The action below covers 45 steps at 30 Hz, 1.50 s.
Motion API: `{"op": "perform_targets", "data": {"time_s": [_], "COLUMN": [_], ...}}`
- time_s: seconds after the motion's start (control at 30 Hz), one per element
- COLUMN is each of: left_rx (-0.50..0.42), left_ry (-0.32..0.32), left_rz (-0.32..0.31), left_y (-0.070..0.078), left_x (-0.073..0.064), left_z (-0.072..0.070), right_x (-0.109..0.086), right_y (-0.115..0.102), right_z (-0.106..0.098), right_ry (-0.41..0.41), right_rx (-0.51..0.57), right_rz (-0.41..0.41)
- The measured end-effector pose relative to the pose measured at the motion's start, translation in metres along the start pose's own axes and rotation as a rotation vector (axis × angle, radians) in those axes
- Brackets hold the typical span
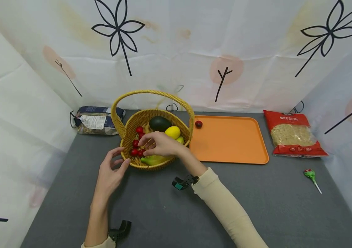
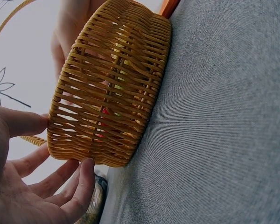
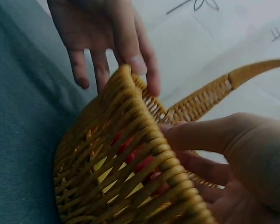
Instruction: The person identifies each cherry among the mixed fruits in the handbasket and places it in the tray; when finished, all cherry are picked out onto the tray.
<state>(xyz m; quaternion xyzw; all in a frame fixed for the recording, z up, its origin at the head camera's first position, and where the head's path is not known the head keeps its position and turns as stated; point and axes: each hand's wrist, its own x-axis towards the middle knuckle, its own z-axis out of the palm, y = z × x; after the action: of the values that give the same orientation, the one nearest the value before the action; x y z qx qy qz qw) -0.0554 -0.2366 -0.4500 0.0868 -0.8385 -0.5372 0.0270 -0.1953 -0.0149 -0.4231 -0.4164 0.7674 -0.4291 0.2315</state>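
Fruit (image 1: 159,123) in basket (image 1: 139,119), btwn bag (image 1: 96,120) (L) & tray (image 1: 228,141) (R). Cherry (image 1: 198,124) on tray; packet (image 1: 295,134) R of it, lollipop (image 1: 310,174) in front of pkt.

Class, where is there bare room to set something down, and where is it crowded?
Free: the tray, right of its dark fruit; the table between right sleeve, tray and lollipop. Crowded: the basket, coloured fruit inside, right hand over it, left hand against it.

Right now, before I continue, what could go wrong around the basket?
The right hand is at the red fruit; one might get knocked. The left hand is at only one side of the basket, which could slide if bumped. The dark fruit on the tray sits close to the basket; a nudge might roll it.
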Motion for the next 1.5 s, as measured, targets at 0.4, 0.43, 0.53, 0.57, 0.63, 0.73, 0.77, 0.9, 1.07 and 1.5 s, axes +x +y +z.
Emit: {"op": "perform_targets", "data": {"time_s": [0.4,0.43,0.53,0.57,0.63,0.73,0.77,0.9,1.07,1.5], "left_rx": [0.003,0.003,0.003,0.002,0.002,0.003,0.004,0.005,0.009,0.020], "left_ry": [0.005,0.005,0.008,0.009,0.010,0.010,0.011,0.014,0.015,0.009], "left_rz": [-0.009,-0.010,-0.008,-0.006,0.000,0.004,0.005,0.009,0.015,-0.008], "left_y": [0.001,0.001,0.001,0.001,0.001,0.001,0.001,0.001,0.001,0.002], "left_x": [0.000,0.000,0.001,0.000,0.000,0.000,0.000,0.000,0.000,0.000], "left_z": [0.000,0.000,0.000,0.000,0.000,0.001,0.001,0.001,0.001,0.000], "right_x": [0.028,0.028,0.031,0.031,0.032,0.032,0.032,0.032,0.032,0.022], "right_y": [0.013,0.013,0.014,0.014,0.014,0.014,0.014,0.014,0.015,0.010], "right_z": [0.007,0.007,0.007,0.007,0.006,0.005,0.005,0.005,0.005,-0.002], "right_ry": [-0.106,-0.112,-0.130,-0.137,-0.151,-0.168,-0.171,-0.169,-0.163,-0.102], "right_rx": [-0.025,-0.018,0.005,0.010,0.013,0.009,0.009,0.013,0.024,0.038], "right_rz": [0.142,0.147,0.166,0.172,0.179,0.190,0.193,0.204,0.209,0.161]}}
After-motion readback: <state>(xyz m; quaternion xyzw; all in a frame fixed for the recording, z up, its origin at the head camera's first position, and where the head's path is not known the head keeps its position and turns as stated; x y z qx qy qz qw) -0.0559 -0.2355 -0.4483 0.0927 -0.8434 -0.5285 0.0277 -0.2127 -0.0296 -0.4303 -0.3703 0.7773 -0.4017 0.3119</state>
